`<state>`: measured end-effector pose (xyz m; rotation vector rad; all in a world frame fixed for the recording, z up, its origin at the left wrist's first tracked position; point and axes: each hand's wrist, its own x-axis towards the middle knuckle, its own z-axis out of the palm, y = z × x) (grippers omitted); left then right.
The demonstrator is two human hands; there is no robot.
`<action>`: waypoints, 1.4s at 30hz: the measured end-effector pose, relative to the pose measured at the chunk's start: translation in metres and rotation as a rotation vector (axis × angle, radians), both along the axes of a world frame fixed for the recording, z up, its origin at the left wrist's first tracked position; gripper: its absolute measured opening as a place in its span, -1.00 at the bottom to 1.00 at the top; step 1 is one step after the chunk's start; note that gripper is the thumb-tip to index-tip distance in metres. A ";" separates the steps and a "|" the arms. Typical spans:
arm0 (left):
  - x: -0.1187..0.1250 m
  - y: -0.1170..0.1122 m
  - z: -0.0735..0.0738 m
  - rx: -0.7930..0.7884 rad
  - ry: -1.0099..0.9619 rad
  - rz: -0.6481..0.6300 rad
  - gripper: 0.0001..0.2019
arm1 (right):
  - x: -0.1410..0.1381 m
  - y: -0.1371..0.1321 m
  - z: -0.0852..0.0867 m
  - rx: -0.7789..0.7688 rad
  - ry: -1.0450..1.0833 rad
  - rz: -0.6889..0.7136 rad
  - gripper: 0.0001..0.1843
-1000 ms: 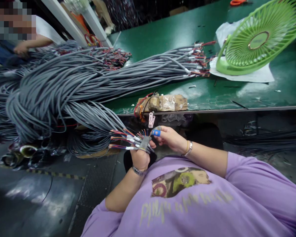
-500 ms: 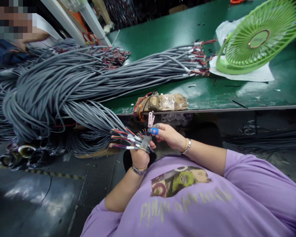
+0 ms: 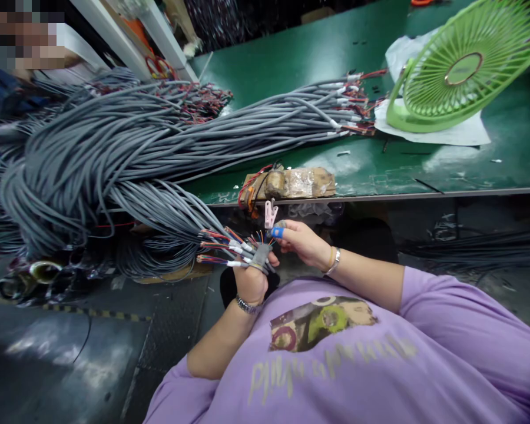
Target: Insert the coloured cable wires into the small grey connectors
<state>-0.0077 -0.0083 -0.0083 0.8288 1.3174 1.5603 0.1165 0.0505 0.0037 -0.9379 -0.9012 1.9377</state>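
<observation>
My left hand (image 3: 251,284) is closed around a grey cable whose stripped end fans out into thin coloured wires (image 3: 259,237). A grey wrap (image 3: 260,257) covers its thumb. Further grey cable ends with white bands (image 3: 235,247) and bare-tipped coloured wires lie across that hand. Close by, my right hand (image 3: 302,242) pinches at the fanned wires, with blue tape (image 3: 277,232) on one digit; the wire between its fingertips is barely visible. Just above the fingertips is a pale pink clothespin (image 3: 271,215), below the table edge.
Thick bundles of grey cable (image 3: 168,138) spread over the green table (image 3: 291,56). A wooden block (image 3: 320,181) with a taped lump sits at its front edge. A green fan (image 3: 463,70) stands at right on white paper (image 3: 459,132). At far left is another person (image 3: 75,70).
My right hand's taped digit has shifted slightly at the wires, and the clothespin has tilted a little. The left hand keeps its hold. The person at far left has moved an arm.
</observation>
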 end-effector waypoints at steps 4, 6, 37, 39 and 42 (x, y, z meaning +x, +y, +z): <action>0.000 -0.001 0.000 -0.002 0.013 -0.006 -0.76 | -0.001 -0.002 0.004 0.047 0.001 0.072 -0.61; 0.000 -0.001 0.000 0.006 0.001 -0.010 -0.76 | -0.003 -0.004 0.005 0.066 0.000 0.074 -0.61; -0.008 0.016 0.017 -0.101 -0.150 -0.246 -0.75 | -0.018 0.032 -0.017 0.048 0.230 -0.027 -0.36; -0.008 0.017 0.016 -0.101 -0.149 -0.245 -0.74 | -0.019 0.033 -0.015 -0.058 0.314 0.019 -0.37; -0.007 0.017 0.016 -0.107 -0.153 -0.241 -0.73 | -0.021 0.036 -0.014 -0.164 0.400 0.022 -0.42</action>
